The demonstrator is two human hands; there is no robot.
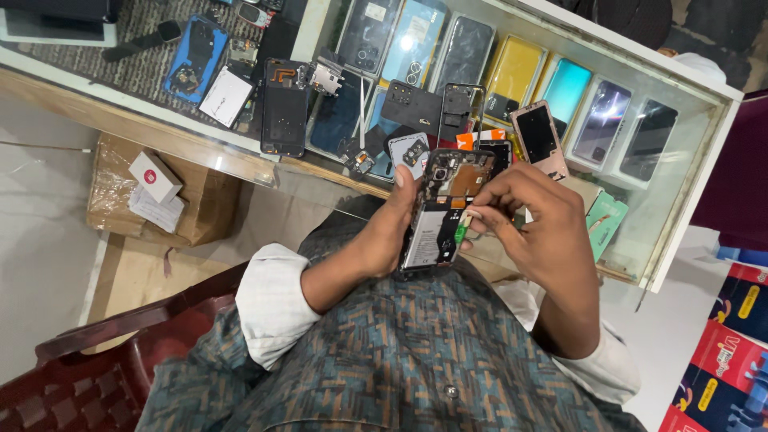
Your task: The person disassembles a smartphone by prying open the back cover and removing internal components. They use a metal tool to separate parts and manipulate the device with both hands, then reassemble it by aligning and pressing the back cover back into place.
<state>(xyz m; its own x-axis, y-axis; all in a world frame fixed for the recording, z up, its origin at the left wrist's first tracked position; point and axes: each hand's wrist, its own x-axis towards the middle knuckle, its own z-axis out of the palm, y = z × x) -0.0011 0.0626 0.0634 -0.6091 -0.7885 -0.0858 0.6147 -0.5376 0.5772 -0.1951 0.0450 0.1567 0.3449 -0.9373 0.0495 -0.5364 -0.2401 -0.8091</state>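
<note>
Bare-boarded opened phone (440, 212): light, rigid, fragile; left hand (384, 232) clasps its edges, right hand (536, 228) fingers (480, 218) pinch a small part on it.

- A shirt (384, 360) patterned in muted teal, brown and rust, with a small round button on the front placket.
- White sleeves (272, 304) rolled into thick cuffs near both elbows.
- Both hands (528, 228) bare, without rings, watch or gloves.

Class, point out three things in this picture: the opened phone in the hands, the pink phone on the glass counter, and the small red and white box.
Opened phone (440, 220), head view, its battery.
Pink phone (538, 136), head view, dark screen.
Box (154, 176), head view, top face.
</note>
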